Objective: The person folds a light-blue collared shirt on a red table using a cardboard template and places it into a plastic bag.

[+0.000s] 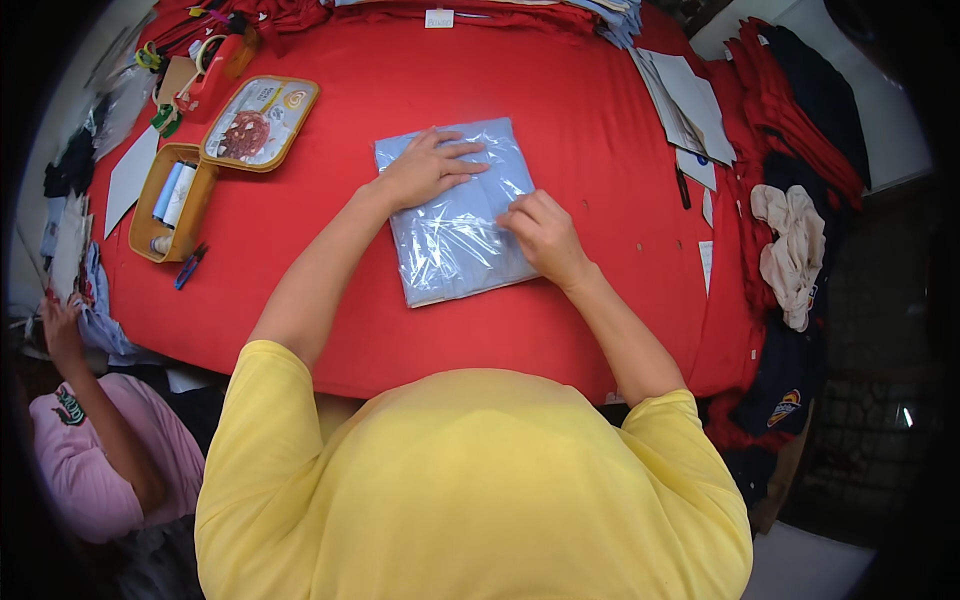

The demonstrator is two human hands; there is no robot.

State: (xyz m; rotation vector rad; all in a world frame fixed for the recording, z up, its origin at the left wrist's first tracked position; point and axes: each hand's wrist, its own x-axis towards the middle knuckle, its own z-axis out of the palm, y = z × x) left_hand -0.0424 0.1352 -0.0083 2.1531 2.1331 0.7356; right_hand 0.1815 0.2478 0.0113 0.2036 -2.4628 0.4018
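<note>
Packet of folded light-blue cloth [450, 255] in clear plastic film [435, 225], lying flat on red-covered counter [480, 340], under a spread, open left hand [425, 172] and a right hand [545, 235] curled closed, apparently pinching film near the right edge. Probably light, soft and slippery outside; best taken by opposite edges, with support underneath against sagging

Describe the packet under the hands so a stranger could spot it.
Find the big red tabletop. Near its middle lies a flat, pale-blue packet, left hand spread on top, right hand at its right edge. Unlike the yellow box leftward, it's wrapped in shiny plastic.
</note>
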